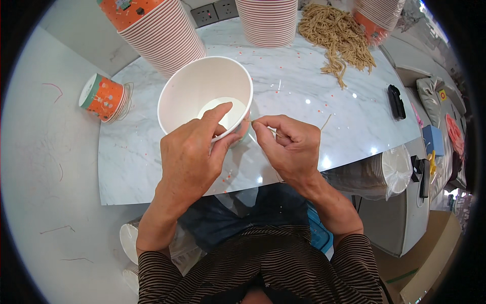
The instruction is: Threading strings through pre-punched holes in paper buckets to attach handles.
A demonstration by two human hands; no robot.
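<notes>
A large white paper bucket (174,99) is tilted on the marble table, with its open mouth facing me. My left hand (190,152) grips its near rim, fingers over the inside and thumb along the outer wall. Close to the bucket's right side, my right hand (293,144) is closed in a pinch on a thin tan cord (326,121). One end of the cord sticks out past the back of this hand. The pinched fingertips stand beside the bucket wall, where a short bit of cord runs between them and the bucket.
Stacked paper buckets (164,43) and another stack (267,23) stand at the back. Tan cords (336,38) lie heaped at the back right. An orange bucket (106,99) with cord loops lies at left. A black object (396,102) sits near the right edge, above bagged buckets (372,169).
</notes>
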